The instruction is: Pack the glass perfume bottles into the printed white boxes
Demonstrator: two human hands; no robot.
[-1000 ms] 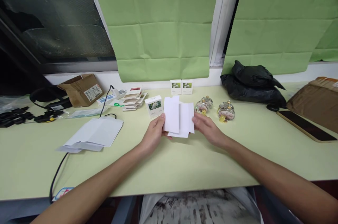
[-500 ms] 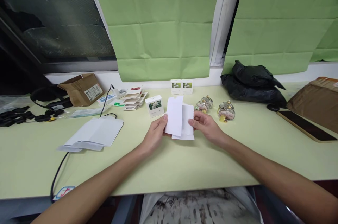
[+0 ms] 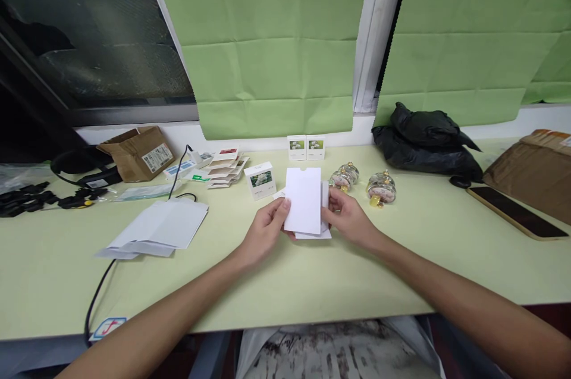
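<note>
Over the table in front of me, a flat white paper carton (image 3: 303, 200) with a small thumb notch in its top edge and flaps at its sides is held between both hands. My left hand (image 3: 266, 224) grips its left edge, thumb on the front face and fingers behind. On the other side, my right hand (image 3: 350, 215) pinches the right-hand flap, its fingers partly hidden behind the paper. Just behind my left hand stands a small white box (image 3: 261, 181) with a flower picture. Two similar boxes (image 3: 306, 148) stand side by side against the wall.
Ornate glass jars (image 3: 381, 188) stand behind my right hand. To the left lie folded white sheets (image 3: 156, 227), a black cable (image 3: 100, 290), stacked picture packets (image 3: 226, 168) and an open cardboard box (image 3: 138, 154). A black plastic bag (image 3: 428, 144) and a phone (image 3: 517, 212) lie at right.
The carton's front panel has opened out wider to the right and now covers most of the flap behind it. My left hand has shifted slightly right.
</note>
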